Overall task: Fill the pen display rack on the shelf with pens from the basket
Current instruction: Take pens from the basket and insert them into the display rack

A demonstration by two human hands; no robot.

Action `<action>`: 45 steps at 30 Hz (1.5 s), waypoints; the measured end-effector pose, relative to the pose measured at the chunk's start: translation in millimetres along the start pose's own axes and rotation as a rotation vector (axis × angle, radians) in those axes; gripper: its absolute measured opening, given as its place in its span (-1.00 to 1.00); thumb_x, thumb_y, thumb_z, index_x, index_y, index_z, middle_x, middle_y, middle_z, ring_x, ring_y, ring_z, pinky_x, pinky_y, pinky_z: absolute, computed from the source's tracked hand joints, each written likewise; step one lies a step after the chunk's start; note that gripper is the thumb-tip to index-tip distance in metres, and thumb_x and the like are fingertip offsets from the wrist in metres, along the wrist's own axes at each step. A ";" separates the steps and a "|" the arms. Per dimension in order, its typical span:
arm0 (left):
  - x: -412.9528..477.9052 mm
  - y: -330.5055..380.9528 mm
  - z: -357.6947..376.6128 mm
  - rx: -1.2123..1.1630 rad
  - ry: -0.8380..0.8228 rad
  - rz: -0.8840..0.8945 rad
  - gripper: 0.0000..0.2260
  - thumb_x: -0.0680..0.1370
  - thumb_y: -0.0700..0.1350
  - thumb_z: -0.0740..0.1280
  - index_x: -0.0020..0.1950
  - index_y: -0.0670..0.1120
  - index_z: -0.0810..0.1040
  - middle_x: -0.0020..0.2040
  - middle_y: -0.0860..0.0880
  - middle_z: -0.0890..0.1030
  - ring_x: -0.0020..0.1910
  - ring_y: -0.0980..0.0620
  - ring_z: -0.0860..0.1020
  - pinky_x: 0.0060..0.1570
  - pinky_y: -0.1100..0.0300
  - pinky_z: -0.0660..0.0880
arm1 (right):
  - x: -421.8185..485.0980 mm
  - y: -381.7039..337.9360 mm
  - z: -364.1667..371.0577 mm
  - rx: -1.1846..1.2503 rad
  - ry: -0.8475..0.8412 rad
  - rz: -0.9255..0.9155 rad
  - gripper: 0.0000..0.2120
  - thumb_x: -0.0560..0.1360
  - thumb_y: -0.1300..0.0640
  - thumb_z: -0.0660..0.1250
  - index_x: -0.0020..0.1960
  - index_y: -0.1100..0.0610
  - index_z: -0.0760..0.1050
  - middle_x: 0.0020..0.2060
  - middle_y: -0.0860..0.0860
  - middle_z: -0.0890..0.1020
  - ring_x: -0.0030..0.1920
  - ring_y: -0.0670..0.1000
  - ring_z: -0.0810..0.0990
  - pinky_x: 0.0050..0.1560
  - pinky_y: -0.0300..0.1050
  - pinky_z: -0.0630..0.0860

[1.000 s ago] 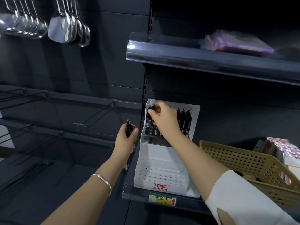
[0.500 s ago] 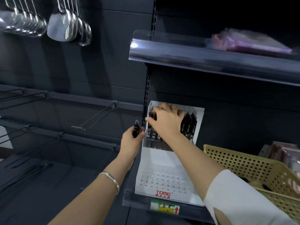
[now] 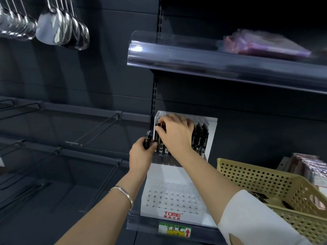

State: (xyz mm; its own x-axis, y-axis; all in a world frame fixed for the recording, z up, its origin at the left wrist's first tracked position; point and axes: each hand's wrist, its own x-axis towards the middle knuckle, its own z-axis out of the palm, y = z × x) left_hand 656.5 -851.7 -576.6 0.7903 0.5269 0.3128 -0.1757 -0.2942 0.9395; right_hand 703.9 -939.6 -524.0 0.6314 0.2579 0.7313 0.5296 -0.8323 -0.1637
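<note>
Head view: the white stepped plastic pen display rack [image 3: 177,202], printed with a red TOME mark on its front lip, stands on the dark metal shelf [image 3: 141,221] and serves as the landmark here. Its lower tier is a bare field of small holes; its upper tier at the back holds a row of black pens [image 3: 200,138] standing upright in their holes.

The right hand [image 3: 175,135] lies over the left part of that upper tier, palm down, its fingers [image 3: 160,129] curled together and pinched on the top of a black pen [image 3: 160,145] that stands in the row at the rack's upper left corner; the pen's barrel runs down below the fingertips into the tier. A white sleeve [image 3: 254,221] covers the forearm.

The left hand [image 3: 140,156] is just beside the rack's left wall, level with the upper tier. Its fingers are closed around a black pen with a gold band [image 3: 147,141], whose upper end sticks out above the thumb and forefinger; whether more pens sit in the fist cannot be told. A thin silver bangle [image 3: 123,192] rings the wrist.

Right of the rack, on the same shelf, sits the tan perforated plastic basket [image 3: 261,181], with dark pens dimly visible inside near the sleeve
</note>
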 end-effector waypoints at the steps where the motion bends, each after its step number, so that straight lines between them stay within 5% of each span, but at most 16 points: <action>1: -3.1 0.8 -0.7 -0.016 0.002 0.004 -0.95 0.53 -0.13 0.33 -0.11 -0.09 0.51 -0.25 0.02 0.57 -0.25 0.07 0.49 -0.25 0.17 0.39 | -2.5 1.5 -0.2 0.002 0.049 -0.009 -0.81 0.41 -0.01 0.41 -0.02 0.03 0.61 -0.03 0.01 0.63 0.09 0.15 0.54 0.20 0.13 0.33; 6: -12.6 1.1 -4.2 -0.025 -0.026 0.024 -0.92 0.56 -0.11 0.28 -0.01 -0.08 0.54 -0.07 -0.09 0.59 -0.07 -0.02 0.55 -0.03 0.07 0.48 | -27.8 9.7 -5.6 0.013 0.230 -0.055 -0.80 0.35 0.11 0.46 -0.02 0.04 0.60 0.04 0.05 0.58 0.07 0.15 0.53 0.14 0.12 0.47; 8: -16.2 3.6 -5.8 -0.020 -0.045 0.040 -0.91 0.57 -0.12 0.27 -0.02 -0.10 0.54 -0.08 -0.11 0.55 -0.15 0.00 0.52 -0.15 0.14 0.43 | -34.7 11.7 -13.0 0.046 0.215 -0.089 -0.83 0.40 0.11 0.42 0.00 0.05 0.60 0.04 0.04 0.57 0.06 0.14 0.52 0.06 0.07 0.47; 13: -35.4 27.2 -4.4 -0.048 -0.164 0.072 -0.71 0.54 -0.25 0.27 -0.39 -0.12 0.39 -0.50 0.03 0.35 -0.51 0.10 0.28 -0.45 0.24 0.22 | -39.8 10.1 -38.7 0.385 -0.296 -0.020 -0.74 0.57 0.06 0.23 0.19 0.12 0.54 0.10 0.01 0.52 0.12 0.04 0.45 0.14 -0.05 0.45; 18: -52.7 47.8 -1.9 -0.116 -0.306 0.049 -0.81 0.55 -0.25 0.27 -0.27 -0.12 0.47 -0.46 -0.06 0.41 -0.48 0.03 0.33 -0.45 0.21 0.27 | -47.7 9.9 -71.7 0.731 -0.390 0.199 -0.85 0.56 0.16 0.26 0.05 0.17 0.56 -0.08 -0.02 0.51 -0.06 -0.05 0.48 -0.02 -0.20 0.43; 22: -72.2 59.0 1.5 -0.115 -0.419 0.016 -0.85 0.58 -0.18 0.27 -0.20 -0.08 0.43 -0.41 -0.03 0.46 -0.48 0.07 0.40 -0.49 0.30 0.36 | -58.4 22.6 -96.4 0.832 -0.303 0.325 -0.92 0.58 0.13 0.22 0.00 0.10 0.48 -0.24 -0.08 0.54 -0.22 -0.11 0.51 -0.18 -0.28 0.43; 27: -95.7 66.3 8.9 -0.136 -0.429 -0.017 -0.94 0.59 -0.15 0.25 -0.09 -0.05 0.44 -0.29 -0.03 0.54 -0.39 0.03 0.52 -0.25 0.13 0.47 | -71.9 41.9 -129.3 0.871 -0.148 0.477 -0.87 0.58 0.11 0.22 0.07 0.13 0.46 -0.25 -0.02 0.59 -0.33 -0.11 0.55 -0.32 -0.22 0.49; 32: -119.8 89.5 18.1 -0.126 -0.467 0.039 -0.92 0.61 -0.14 0.20 -0.06 -0.08 0.46 -0.26 -0.02 0.62 -0.31 0.06 0.56 -0.24 0.19 0.41 | -85.2 50.9 -154.6 0.932 -0.163 0.427 -0.95 0.54 0.16 0.29 -0.05 0.11 0.52 -0.28 0.03 0.62 -0.25 0.11 0.59 -0.19 0.03 0.59; 37: -137.4 101.5 25.5 -0.093 -0.461 0.107 -0.87 0.60 -0.22 0.20 -0.13 -0.10 0.48 -0.27 -0.03 0.56 -0.31 0.05 0.50 -0.39 0.27 0.33 | -100.1 59.9 -172.2 0.909 -0.141 0.386 -0.95 0.54 0.15 0.30 -0.09 0.11 0.52 -0.27 0.04 0.62 -0.22 0.14 0.63 -0.28 -0.10 0.58; 45: -150.9 90.2 33.0 -0.013 -0.423 0.124 -0.89 0.60 -0.17 0.22 -0.05 -0.12 0.52 -0.28 -0.02 0.53 -0.29 0.01 0.40 -0.33 0.23 0.33 | -123.1 65.9 -169.8 0.876 -0.214 0.364 -0.96 0.54 0.18 0.31 -0.10 0.12 0.50 -0.30 0.00 0.61 -0.30 -0.02 0.64 -0.30 -0.22 0.62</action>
State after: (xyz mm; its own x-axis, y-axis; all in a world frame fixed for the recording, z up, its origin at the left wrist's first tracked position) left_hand 540.8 -984.1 -543.7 0.9329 0.1149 0.3414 -0.2900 -0.3229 0.9009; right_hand 564.8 -1109.4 -512.4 0.8839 0.2125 0.4166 0.4606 -0.2408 -0.8543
